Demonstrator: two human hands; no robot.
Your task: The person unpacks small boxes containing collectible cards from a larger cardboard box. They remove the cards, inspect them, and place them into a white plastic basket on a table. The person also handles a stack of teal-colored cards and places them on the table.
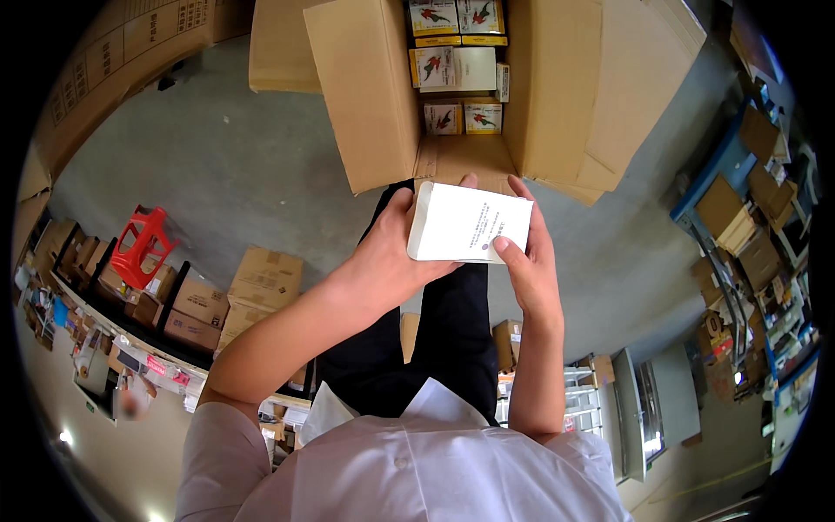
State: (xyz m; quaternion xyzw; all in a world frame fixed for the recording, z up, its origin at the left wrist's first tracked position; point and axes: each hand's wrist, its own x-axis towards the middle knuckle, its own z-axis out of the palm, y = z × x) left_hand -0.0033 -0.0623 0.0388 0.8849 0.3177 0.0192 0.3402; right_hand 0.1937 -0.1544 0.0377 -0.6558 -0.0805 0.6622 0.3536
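A small white carton (457, 222) with printed text on its upper face is held between my two hands, just in front of the big cardboard box. My left hand (393, 233) wraps its left side, fingers mostly hidden beneath it. On the other side my right hand (532, 261) grips the right edge, thumb on the top face. The large cardboard box (463, 159) stands with its flaps spread. Inside lie several small yellow-and-white cartons (432, 67) with a red and dark picture, and one plain white carton (474, 70) among them.
A red plastic stool (143, 246) and stacked cardboard boxes (265, 278) are at the left. Another large carton (122, 65) lies at the far left. Cluttered shelving with a blue frame (715, 178) runs along the right. Grey floor (235, 157) shows around the box.
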